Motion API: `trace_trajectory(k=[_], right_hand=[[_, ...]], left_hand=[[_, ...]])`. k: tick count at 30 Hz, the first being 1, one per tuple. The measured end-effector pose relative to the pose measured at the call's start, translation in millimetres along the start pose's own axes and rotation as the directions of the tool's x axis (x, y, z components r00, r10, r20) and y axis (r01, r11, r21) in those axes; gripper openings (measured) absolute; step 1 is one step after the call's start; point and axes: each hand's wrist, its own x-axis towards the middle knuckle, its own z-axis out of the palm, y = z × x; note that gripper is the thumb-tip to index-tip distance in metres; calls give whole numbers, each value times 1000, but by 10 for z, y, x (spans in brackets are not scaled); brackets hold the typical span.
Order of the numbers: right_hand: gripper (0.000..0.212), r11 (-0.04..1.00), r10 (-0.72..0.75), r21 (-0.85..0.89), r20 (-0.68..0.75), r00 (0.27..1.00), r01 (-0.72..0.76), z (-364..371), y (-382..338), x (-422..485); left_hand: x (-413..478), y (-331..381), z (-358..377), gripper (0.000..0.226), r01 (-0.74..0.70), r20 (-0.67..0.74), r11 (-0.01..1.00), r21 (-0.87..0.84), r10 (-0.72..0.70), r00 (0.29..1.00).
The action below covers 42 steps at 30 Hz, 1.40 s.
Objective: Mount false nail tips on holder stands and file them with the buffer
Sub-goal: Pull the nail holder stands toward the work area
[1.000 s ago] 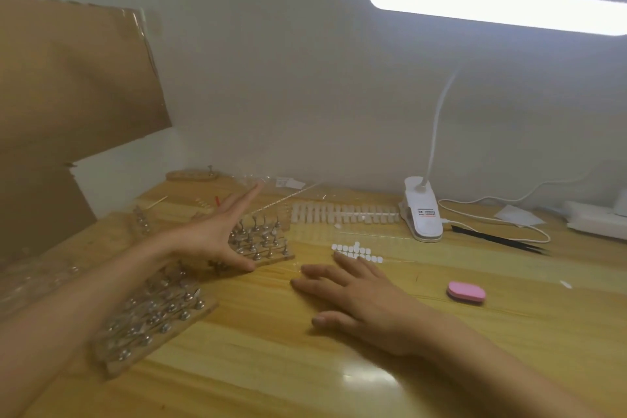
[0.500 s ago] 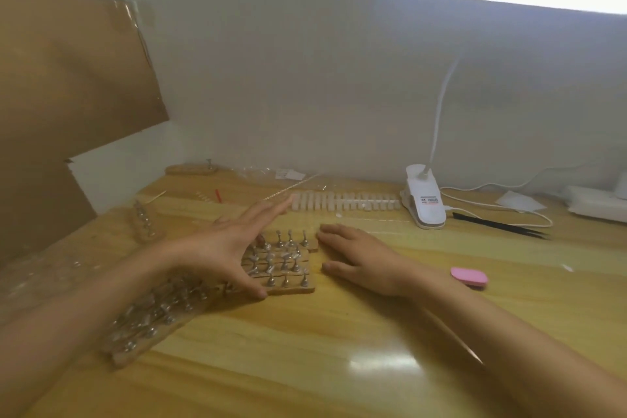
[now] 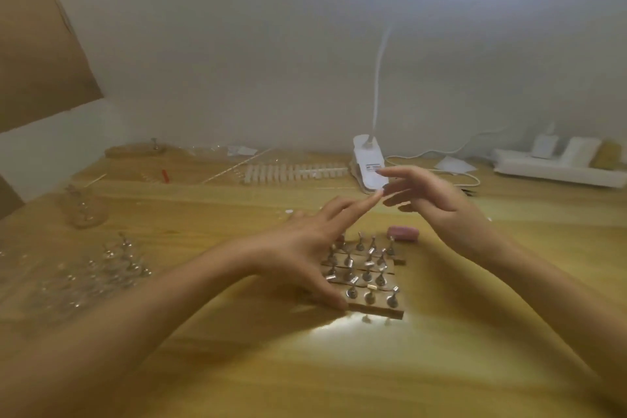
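Note:
A wooden holder board (image 3: 376, 309) studded with several metal nail stands lies in the middle of the table. My left hand (image 3: 305, 248) spans its left edge, thumb at the front corner and fingers stretched straight over the back. Above and behind the board my right hand (image 3: 437, 204) hovers with straight fingers, holding nothing. The pink buffer (image 3: 402, 233) lies just behind the board. A row of pale nail tips (image 3: 295, 173) runs along the back of the table.
A second board of stands (image 3: 112, 268) lies at the left, blurred, with a small stand base (image 3: 84, 210) behind it. A white clip lamp (image 3: 368, 163) stands at the back centre, a white power strip (image 3: 559, 166) at the back right. Cardboard (image 3: 37, 44) leans at the left.
The board has slid right to the table's middle with my left hand on it. My right hand lifted off the table and now hovers behind the board.

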Motion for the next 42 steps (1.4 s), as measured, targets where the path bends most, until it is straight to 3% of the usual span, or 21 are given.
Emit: trace_trajectory(k=[3, 6, 9, 15, 19, 24, 31, 33, 35, 36, 38, 40, 42], right_hand=[[54, 984, 16, -173, -103, 995, -34, -168, 210, -250], [54, 966, 71, -244, -63, 995, -85, -226, 388, -329], [55, 965, 93, -247, 38, 995, -81, -182, 475, -292], [47, 984, 73, -164, 52, 996, -63, -130, 539, -225], [34, 984, 56, -172, 41, 998, -49, -140, 574, -231], [27, 986, 96, -143, 32, 995, -91, -134, 588, -216], [33, 991, 48, -124, -74, 996, -57, -166, 603, -267], [35, 981, 40, -186, -65, 997, -52, -158, 605, -263], [43, 976, 32, -215, -65, 997, -45, -153, 587, -258], [47, 978, 34, -205, -66, 997, -47, -154, 568, -260], [55, 978, 36, -203, -46, 998, -45, -147, 534, -270], [55, 971, 27, -239, -21, 999, -31, -147, 518, -278], [44, 971, 14, -239, -31, 999, -21, -157, 535, -280]], left_hand=[[229, 175, 113, 131, -20, -45, 1000, -1, 20, 999], [297, 210, 183, 131, -18, -98, 1000, -17, 16, 995], [214, 156, 205, 132, 1, -111, 993, -121, -14, 994], [-31, 14, 289, 120, 45, -200, 904, -425, -142, 969], [-115, -36, 381, 128, 77, -166, 941, -329, -138, 976], [-87, -86, 417, 121, 63, -204, 941, -332, -137, 969], [-72, -130, 424, 118, 46, -177, 928, -370, -119, 977], [-45, -127, 311, 105, 43, -148, 873, -485, -131, 980], [-3, -147, 179, 82, 60, -203, 815, -576, -213, 956], [18, -176, 145, 69, 81, -248, 829, -554, -257, 934], [53, -246, 140, 43, 221, -310, 941, -257, -297, 903], [58, -253, 185, 43, 335, -290, 937, 96, -295, 910], [84, -283, 239, 48, 381, -260, 898, 219, -323, 910]])
